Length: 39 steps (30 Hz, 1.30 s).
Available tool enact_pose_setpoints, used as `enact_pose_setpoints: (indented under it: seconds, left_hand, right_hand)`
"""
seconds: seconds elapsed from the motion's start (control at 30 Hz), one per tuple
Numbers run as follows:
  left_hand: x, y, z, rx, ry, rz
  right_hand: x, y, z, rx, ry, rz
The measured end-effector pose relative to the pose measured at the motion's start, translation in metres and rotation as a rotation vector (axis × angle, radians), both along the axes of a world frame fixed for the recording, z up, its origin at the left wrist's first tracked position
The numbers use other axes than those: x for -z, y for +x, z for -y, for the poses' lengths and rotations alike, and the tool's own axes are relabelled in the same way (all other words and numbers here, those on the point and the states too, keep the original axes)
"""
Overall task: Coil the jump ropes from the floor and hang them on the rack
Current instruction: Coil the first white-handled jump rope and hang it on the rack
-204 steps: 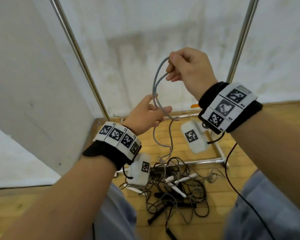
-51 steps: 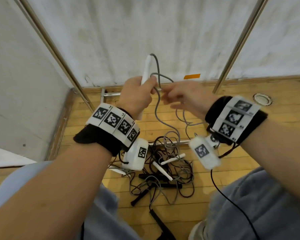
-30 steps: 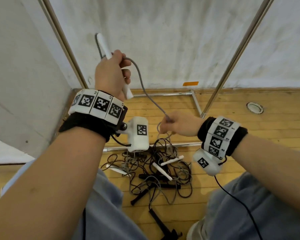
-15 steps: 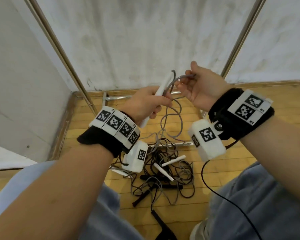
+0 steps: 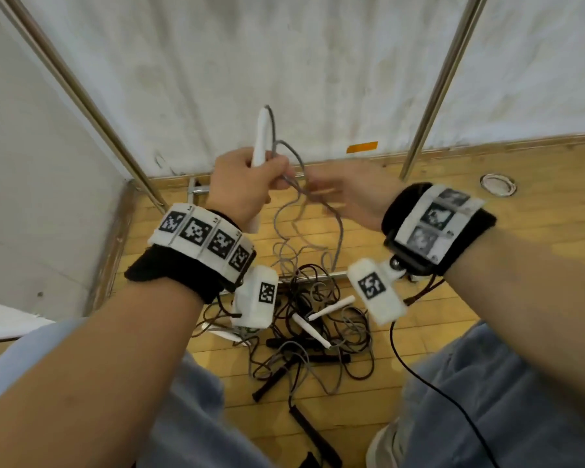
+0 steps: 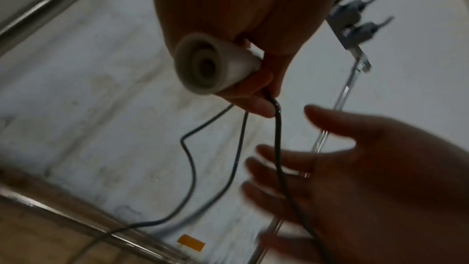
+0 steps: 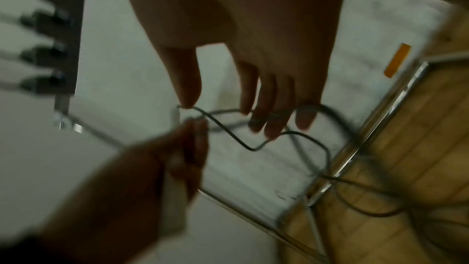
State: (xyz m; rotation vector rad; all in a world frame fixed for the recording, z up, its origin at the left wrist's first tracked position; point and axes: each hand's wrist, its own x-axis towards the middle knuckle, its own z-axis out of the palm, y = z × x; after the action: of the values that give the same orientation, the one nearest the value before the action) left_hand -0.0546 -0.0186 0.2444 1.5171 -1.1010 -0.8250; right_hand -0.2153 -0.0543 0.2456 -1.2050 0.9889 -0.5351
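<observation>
My left hand (image 5: pixel 271 177) grips a white jump-rope handle (image 5: pixel 261 136) upright, with loops of its grey cord (image 5: pixel 335 224) pinched against it. The cord hangs from that fist down to the floor pile. In the left wrist view the handle's butt end (image 6: pixel 210 67) sticks out of the fist (image 6: pixel 253 97). My right hand (image 5: pixel 318 189) is just right of the left, blurred, with its fingers straight. The cord (image 7: pixel 228 133) runs across its fingertips (image 7: pixel 256 119), and it grips nothing. The rack's hooks (image 6: pixel 355 17) show against the wall.
A tangle of grey and black ropes (image 5: pixel 311 325) with white and black handles lies on the wood floor between my knees. Rack uprights (image 5: pixel 436 86) rise left and right in front of the white wall. A base bar (image 5: pixel 331 275) crosses behind the pile.
Half a second ago my right hand held a cord loop up beside the handle. That loop now sits in my left fist, and my right hand has dropped lower with its fingers straight.
</observation>
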Motion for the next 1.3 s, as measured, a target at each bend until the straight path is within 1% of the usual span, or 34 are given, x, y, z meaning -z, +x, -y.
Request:
enact_pose_setpoints:
  seconds: [0.07,0.2,0.27,0.3,0.33,0.37,0.43,0.5,0.57,0.6,0.63,0.7,0.77,0.83,0.9,0.97,1.0,1.07,1.1,1.13,1.17,1.23,1.3]
  left_hand:
    - [-0.003,0.002,0.003,-0.057,-0.01,-0.143]
    - [-0.012,0.019,0.007,-0.208,-0.056,-0.367]
    - [-0.014,0.029,0.007,-0.257,-0.07,-0.396]
    - [-0.013,0.032,0.007,-0.273,-0.071,-0.396]
    - [-0.011,0.033,0.007,-0.286,-0.067,-0.398]
    - [-0.008,0.034,0.007,-0.294,-0.054,-0.399]
    - [-0.001,0.03,0.008,-0.284,0.003,-0.357]
    - [0.006,0.023,0.007,-0.232,0.07,-0.224]
    - [0.011,0.015,0.003,-0.123,0.112,-0.058]
    - [0.012,0.01,0.0,-0.044,0.116,-0.008]
    - [0.012,0.005,-0.003,0.044,0.118,0.003]
    - [0.01,-0.004,-0.009,0.214,0.136,-0.058]
    - [0.009,-0.011,-0.013,0.325,0.147,-0.077]
    - [0.01,-0.015,-0.013,0.358,0.157,-0.034]
    - [0.014,-0.016,-0.012,0.357,0.168,0.022]
    - [0.019,-0.016,-0.01,0.384,0.197,0.088]
    - [0.023,-0.017,-0.01,0.406,0.218,0.151]
    - [0.031,-0.016,-0.01,0.455,0.273,0.356]
    - [0.035,-0.015,-0.011,0.479,0.298,0.453]
    - [0.037,-0.014,-0.012,0.485,0.311,0.512]
    - [0.038,-0.013,-0.011,0.46,0.314,0.525]
    - [0.037,-0.009,-0.009,0.33,0.277,0.465]
    - [0.031,-0.006,-0.005,0.207,0.2,0.33]
  right_hand:
    - [0.014,0.01,-0.01,-0.186,-0.124,-0.223]
    - [0.034,0.011,-0.022,-0.537,-0.258,-0.547]
    - [0.035,0.011,-0.024,-0.641,-0.309,-0.627]
    - [0.032,0.011,-0.024,-0.633,-0.32,-0.609]
    - [0.027,0.011,-0.023,-0.57,-0.314,-0.549]
    - [0.019,0.011,-0.022,-0.464,-0.294,-0.454]
    - [0.003,0.01,-0.016,-0.223,-0.23,-0.213]
    - [-0.012,0.008,-0.011,-0.041,-0.172,0.001]
    - [-0.021,0.007,-0.008,0.078,-0.119,0.141]
    - [-0.024,0.006,-0.007,0.126,-0.098,0.187]
    - [-0.026,0.005,-0.005,0.169,-0.08,0.222]
    - [-0.028,0.003,-0.002,0.25,-0.037,0.281]
    - [-0.029,0.001,0.0,0.314,0.016,0.35]
    - [-0.03,-0.001,0.002,0.352,0.056,0.402]
    - [-0.033,0.0,0.004,0.39,0.081,0.461]
    - [-0.04,-0.003,0.01,0.443,0.11,0.573]
    - [-0.044,-0.007,0.013,0.475,0.127,0.645]
    - [-0.053,-0.016,0.021,0.549,0.142,0.776]
    - [-0.056,-0.022,0.024,0.59,0.13,0.816]
    - [-0.058,-0.027,0.027,0.629,0.116,0.835]
    - [-0.058,-0.031,0.029,0.666,0.105,0.832]
    - [-0.053,-0.034,0.031,0.711,0.116,0.752]
    - [-0.042,-0.029,0.029,0.657,0.149,0.589]
